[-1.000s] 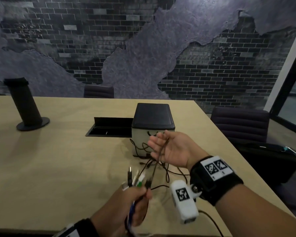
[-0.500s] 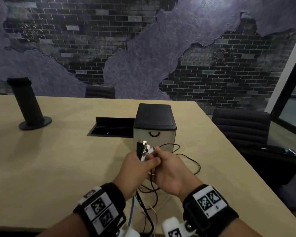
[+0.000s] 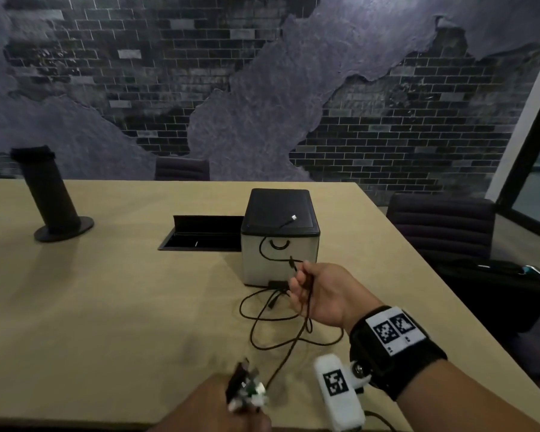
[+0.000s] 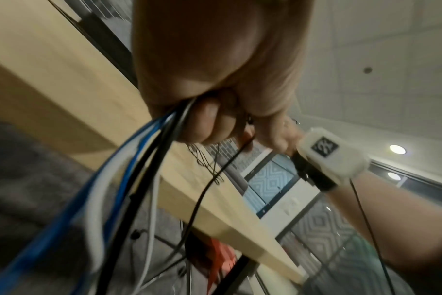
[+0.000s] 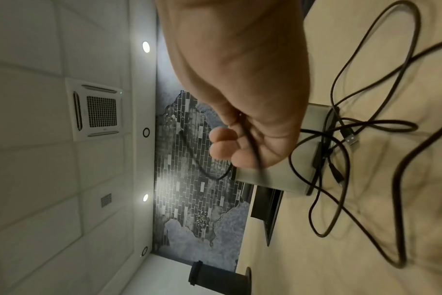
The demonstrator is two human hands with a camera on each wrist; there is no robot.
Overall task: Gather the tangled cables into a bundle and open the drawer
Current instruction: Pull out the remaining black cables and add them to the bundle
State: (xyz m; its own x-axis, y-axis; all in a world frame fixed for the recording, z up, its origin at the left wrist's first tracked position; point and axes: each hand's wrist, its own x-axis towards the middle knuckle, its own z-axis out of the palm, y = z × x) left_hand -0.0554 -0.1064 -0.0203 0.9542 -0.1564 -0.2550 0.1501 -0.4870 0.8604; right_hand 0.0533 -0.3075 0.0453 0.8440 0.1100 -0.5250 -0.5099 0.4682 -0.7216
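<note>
Nearest, at the table's front edge, the left hand [image 3: 219,406] is closed in a fist round a bunch of cables [image 4: 129,179] — blue, white and black strands that hang down past the edge in the left wrist view, their plug ends [image 3: 247,388] sticking up above the fingers, blurred. One thin black cable [image 3: 286,353] runs from that bunch across the wooden table [image 3: 91,307] to the right hand [image 3: 321,294], which is raised just in front of the drawer box. Its fingers [image 5: 225,145] are curled and the cable passes between thumb and fingertips, pinched there; loose black loops [image 3: 262,319] lie on the table below and to the left of this hand, one free plug [image 5: 351,137] resting among them.

Just beyond stands the small drawer box [image 3: 279,244], pale-sided with a black top, its drawer shut and the curved handle [image 3: 279,244] on the front. The held cable arcs up across that front, and its far end — a small silvery connector [image 3: 293,217] — lies on the black top. Left of the box is a recessed cable hatch [image 3: 200,233], its lid up. Further left stands a black cylinder [image 3: 49,194] on a round base. Chairs and a brick-pattern wall sit behind.
</note>
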